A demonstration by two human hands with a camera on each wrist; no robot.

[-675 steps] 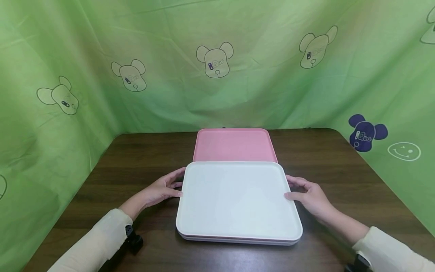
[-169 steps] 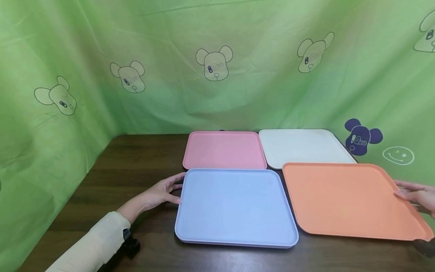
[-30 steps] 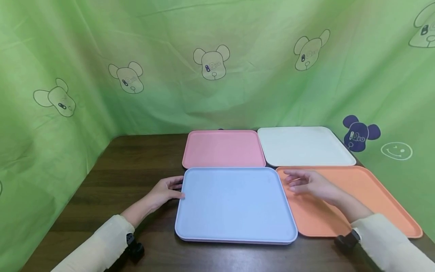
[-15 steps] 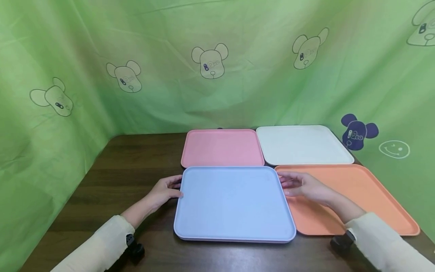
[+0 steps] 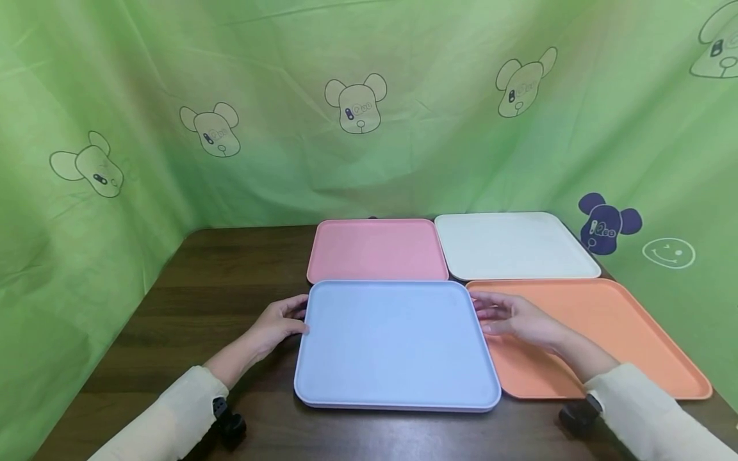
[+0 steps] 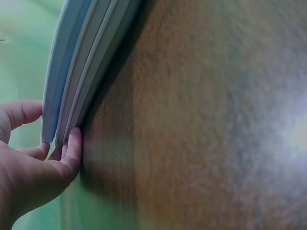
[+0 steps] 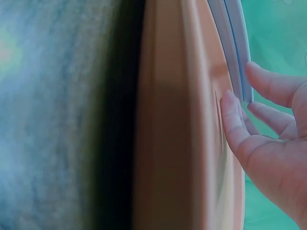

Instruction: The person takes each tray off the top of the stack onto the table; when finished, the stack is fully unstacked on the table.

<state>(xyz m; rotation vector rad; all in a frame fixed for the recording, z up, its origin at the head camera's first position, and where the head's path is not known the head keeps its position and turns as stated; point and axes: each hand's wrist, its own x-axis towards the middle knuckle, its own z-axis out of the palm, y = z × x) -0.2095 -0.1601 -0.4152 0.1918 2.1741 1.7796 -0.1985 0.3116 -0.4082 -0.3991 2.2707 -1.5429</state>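
Observation:
A light blue tray [image 5: 398, 346] lies on top of a stack in front of me. My left hand [image 5: 273, 330] pinches its left edge, thumb on the rim and a finger beneath it. In the left wrist view, other fingers touch the edges of the paler trays [image 6: 86, 81] under it, and a narrow gap shows below the blue tray [image 6: 56, 110]. On the opposite side, my right hand [image 5: 521, 319] pinches the right edge between thumb and finger, above the orange tray [image 5: 611, 339]. Some fingertips are hidden behind the tray edges.
Behind the stack lies a pink tray [image 5: 377, 250]; a white tray [image 5: 513, 246] is at the back right. All rest on a dark wooden table [image 5: 230, 269]. A green printed curtain [image 5: 277, 173] encloses the back and sides.
The white and orange trays have gone from the stack to the right side, uncovering the blue tray. My right hand came left from the orange tray to the blue tray's edge, which has risen slightly.

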